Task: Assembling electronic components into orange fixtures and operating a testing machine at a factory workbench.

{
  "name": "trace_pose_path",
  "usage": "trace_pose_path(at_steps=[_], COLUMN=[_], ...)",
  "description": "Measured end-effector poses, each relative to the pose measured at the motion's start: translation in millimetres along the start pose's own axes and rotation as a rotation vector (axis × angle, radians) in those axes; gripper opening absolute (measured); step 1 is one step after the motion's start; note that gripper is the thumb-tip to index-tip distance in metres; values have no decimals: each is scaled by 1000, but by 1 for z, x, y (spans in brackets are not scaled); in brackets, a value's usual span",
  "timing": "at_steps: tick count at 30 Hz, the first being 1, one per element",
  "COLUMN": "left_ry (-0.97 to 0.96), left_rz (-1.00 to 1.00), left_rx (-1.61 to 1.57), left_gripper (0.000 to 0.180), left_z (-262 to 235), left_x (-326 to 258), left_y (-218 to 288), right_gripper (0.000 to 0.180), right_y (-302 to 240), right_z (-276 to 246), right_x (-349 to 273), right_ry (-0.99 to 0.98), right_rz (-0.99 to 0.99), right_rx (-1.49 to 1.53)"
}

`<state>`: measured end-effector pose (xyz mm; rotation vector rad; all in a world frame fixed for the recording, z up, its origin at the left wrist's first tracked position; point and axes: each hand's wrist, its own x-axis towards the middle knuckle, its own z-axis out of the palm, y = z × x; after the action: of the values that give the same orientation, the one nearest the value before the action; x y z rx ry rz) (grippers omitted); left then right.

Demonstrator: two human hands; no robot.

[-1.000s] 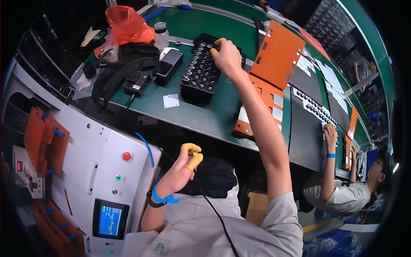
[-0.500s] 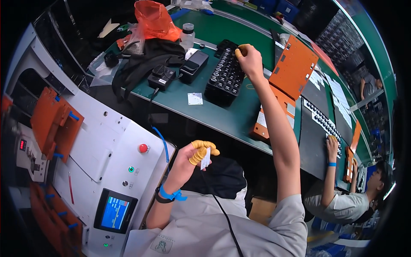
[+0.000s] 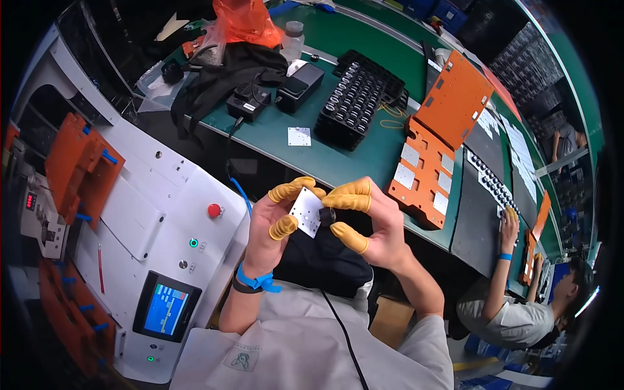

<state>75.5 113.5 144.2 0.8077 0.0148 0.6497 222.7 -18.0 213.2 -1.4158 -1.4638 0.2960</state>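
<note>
Tabletop edge: we see the near edge of the green tabletop (image 3: 374, 172) slant down to the right; both our hands are on the body side of it, above dark clothing.
Machine side: the white machine cabinet (image 3: 162, 205) stands to the left, its edge near our left forearm.
Gaps: green surface shows between the black tray (image 3: 351, 107) of round, shiny-topped parts and the orange fixture (image 3: 422, 174), and between that tray and a loose plate (image 3: 299, 136).
Left hand (image 3: 262, 229): we grip the white plate by its edges, yellow-covered fingers closed on it.
Right hand (image 3: 385, 231): we pinch the small black part (image 3: 327, 217) between thumb and fingers, just beside the plate; we cannot tell whether they touch.
White plate (image 3: 306, 216): in front of our body, between both hands, flat, four-cornered, tilted, dotted with small dark holes.
Black part: short and rounded, mostly hidden by fingers.
</note>
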Motion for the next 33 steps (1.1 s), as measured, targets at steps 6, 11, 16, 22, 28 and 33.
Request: trace_pose_path(at_steps=[6, 11, 16, 22, 28, 33], left_ry=[-9, -29, -68, -52, -94, -106], left_rz=[165, 141, 90, -60, -90, -143], left_rx=[180, 341, 295, 199, 201, 145], left_gripper=[71, 73, 69, 60, 51, 46], left_z=[19, 23, 26, 37, 44, 43], left_x=[-6, -11, -15, -8, -6, -3], left_y=[-5, -4, -13, -23, -29, -41], right_gripper=[35, 38, 41, 38, 36, 30], right_y=[4, -3, -12, -25, -15, -1], right_z=[0, -7, -9, -16, -12, -17], right_x=[-19, -28, -40, -56, -75, -76], right_ry=[39, 17, 43, 92, 193, 193], right_rz=[58, -79, -163, -66, 6, -41], right_rx=[36, -89, -204, -260, -172, -181])
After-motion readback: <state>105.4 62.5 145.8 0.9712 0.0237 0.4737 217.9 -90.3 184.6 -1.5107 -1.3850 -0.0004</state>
